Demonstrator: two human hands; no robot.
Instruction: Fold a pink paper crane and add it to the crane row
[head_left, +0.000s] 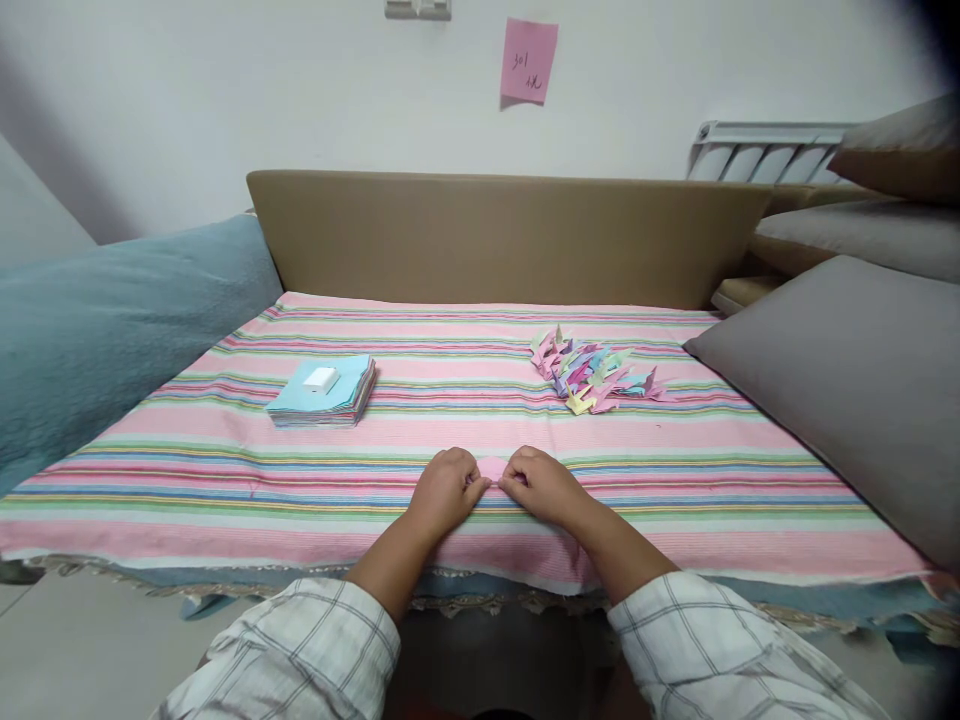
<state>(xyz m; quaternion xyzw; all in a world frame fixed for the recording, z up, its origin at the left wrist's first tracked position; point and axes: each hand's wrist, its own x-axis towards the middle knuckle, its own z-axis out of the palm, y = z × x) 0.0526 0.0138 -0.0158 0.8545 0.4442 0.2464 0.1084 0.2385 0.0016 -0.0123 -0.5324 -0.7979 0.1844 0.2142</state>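
A small piece of pink paper (492,468) is held between my two hands, low over the striped cloth near its front edge. My left hand (448,487) pinches its left side with thumb and curled fingers. On the opposite side my right hand (541,485) grips it the same way. Fingers cover much of the paper, so its folds are mostly hidden. Beyond my right hand lies a heap of folded paper cranes (589,372) in pink, purple, blue, green and yellow. A stack of square coloured paper (330,400), light blue on top, sits beyond my left hand.
A small white block (321,379) rests on the paper stack. The striped cloth (450,370) covers the seat up to a brown backrest (480,238). Grey cushions (840,370) stand at the right, a blue-covered armrest (142,310) at the left. A pink note (529,60) hangs on the wall.
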